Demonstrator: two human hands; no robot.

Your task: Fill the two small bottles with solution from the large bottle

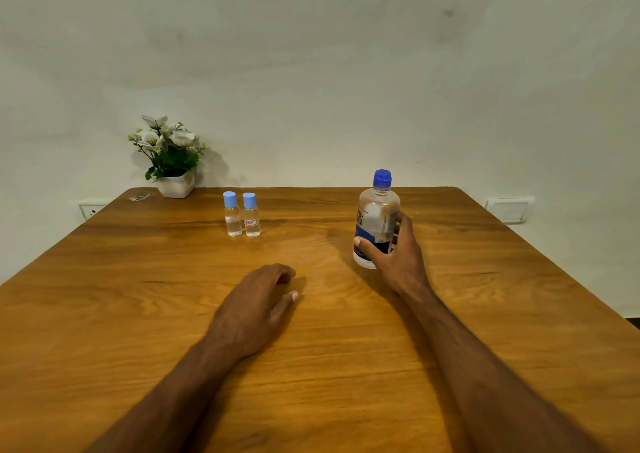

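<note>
Large bottle (pixel 376 220) is gripped low on its label by the right hand (pixel 398 251), thumb across the front, fingers wrapped behind; bottle upright, toward the right side of the table (pixel 104 279), its base at or just above the wood — contact cannot be told. Dark blue cap (pixel 382 178) is seated on the neck.

Two small bottles (pixel 242 215) are stood side by side, touching or nearly so, near the far edge, left of centre; both are capped in light blue.

Left hand (pixel 258 309) is laid palm-down near the table's middle, fingers relaxed and loosely bent, nothing held; well apart from either set of bottles. Both forearms are extended from the near edge.

Risks judged from here: all three caps are on, so nothing can be poured until they are removed. The small necks look narrow against the large mouth, so spillage onto the wood is likely if the pour is fast. The light small bottles could be tipped if unsteadied, and one may knock the other, being so close

Potted flowers (pixel 169 156) are noted at the far left corner
</note>
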